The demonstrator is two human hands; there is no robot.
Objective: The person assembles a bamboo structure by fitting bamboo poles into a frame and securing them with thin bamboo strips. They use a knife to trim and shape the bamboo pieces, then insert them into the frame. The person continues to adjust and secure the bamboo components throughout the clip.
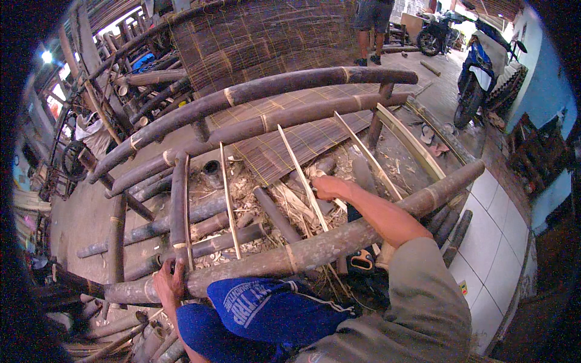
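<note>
A dark bamboo frame [284,257] lies across in front of me, its thick front pole beside my knees. Several thin pale slats [296,158] run from this pole to the back pole [242,128]. My left hand [169,280] is closed over the front pole at the left, beside the joint with a dark crosspiece [180,202]. My right arm reaches over the front pole. My right hand [327,187] is closed beside a middle slat, low inside the frame; what its fingers hold is hidden.
Cut bamboo lengths [277,213] and shavings [212,257] litter the floor under the frame. An orange-and-black handle [363,260] lies near my lap. Behind are a woven mat [260,42], a standing person [370,30] and a blue motorbike [475,72]. White tiles [493,242] lie at right.
</note>
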